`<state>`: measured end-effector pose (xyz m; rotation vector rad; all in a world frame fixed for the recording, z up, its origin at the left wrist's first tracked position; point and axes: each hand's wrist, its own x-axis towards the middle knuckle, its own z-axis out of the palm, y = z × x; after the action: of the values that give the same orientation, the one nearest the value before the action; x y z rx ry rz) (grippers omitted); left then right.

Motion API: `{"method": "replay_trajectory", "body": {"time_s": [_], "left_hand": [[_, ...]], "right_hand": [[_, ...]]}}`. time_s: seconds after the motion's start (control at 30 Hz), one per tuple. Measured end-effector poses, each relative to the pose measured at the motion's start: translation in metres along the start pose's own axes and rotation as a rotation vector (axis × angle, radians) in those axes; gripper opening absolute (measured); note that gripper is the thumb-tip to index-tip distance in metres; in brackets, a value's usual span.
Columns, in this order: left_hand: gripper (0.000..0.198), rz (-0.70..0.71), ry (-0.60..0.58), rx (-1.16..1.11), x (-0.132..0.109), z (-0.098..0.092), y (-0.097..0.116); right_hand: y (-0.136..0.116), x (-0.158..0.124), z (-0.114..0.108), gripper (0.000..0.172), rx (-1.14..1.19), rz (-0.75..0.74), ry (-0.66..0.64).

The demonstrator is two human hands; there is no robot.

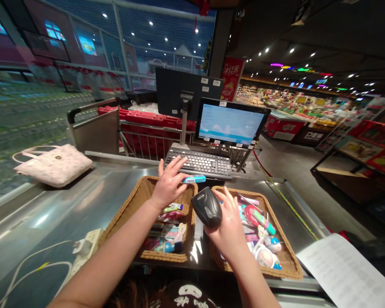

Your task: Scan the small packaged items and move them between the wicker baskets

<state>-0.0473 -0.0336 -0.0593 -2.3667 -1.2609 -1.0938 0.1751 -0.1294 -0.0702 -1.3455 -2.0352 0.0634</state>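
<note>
My left hand (169, 185) holds a small blue packet (195, 179) by its end, a white barcode label showing on it. The other fingers of that hand stretch out over the near left part of the black keyboard (203, 164); whether they touch keys I cannot tell. In my right hand (229, 218) is a black barcode scanner (208, 208), its head tilted up towards the packet. Under my left forearm stands a wicker basket (120, 211) with several small packaged goods. A second wicker basket (290, 252), partly behind my right hand, holds more small goods.
A lit monitor (229, 124) and a dark screen's back (176, 92) rise behind the keyboard. A pale handbag (59, 164) rests on the metal counter (105, 177) at left. Nearer lies a power strip (86, 248) with white cables. A printed sheet (346, 269) overhangs at right.
</note>
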Motion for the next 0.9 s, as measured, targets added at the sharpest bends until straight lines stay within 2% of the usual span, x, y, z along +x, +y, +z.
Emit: {"method": "replay_trajectory", "body": {"time_s": [0.23, 0.43, 0.57, 0.73, 0.9], "left_hand": [[0.011, -0.034, -0.044, -0.009, -0.022, -0.004, -0.013], [0.01, -0.058, -0.132, -0.016, -0.048, -0.004, -0.022], [0.01, -0.052, -0.24, -0.036, -0.071, 0.003, -0.029], [0.008, -0.059, -0.4, -0.079, -0.1, 0.019, -0.038], [0.006, -0.069, -0.548, -0.122, -0.114, 0.028, -0.041]], "right_hand": [[-0.012, -0.003, 0.011, 0.054, 0.043, -0.026, -0.029], [-0.015, -0.007, 0.025, 0.052, 0.033, -0.023, -0.067], [-0.016, -0.009, 0.034, 0.056, 0.037, -0.017, -0.075], [-0.021, -0.008, 0.042, 0.051, 0.04, 0.023, -0.104], [-0.025, -0.006, 0.046, 0.05, 0.047, 0.061, -0.148]]}}
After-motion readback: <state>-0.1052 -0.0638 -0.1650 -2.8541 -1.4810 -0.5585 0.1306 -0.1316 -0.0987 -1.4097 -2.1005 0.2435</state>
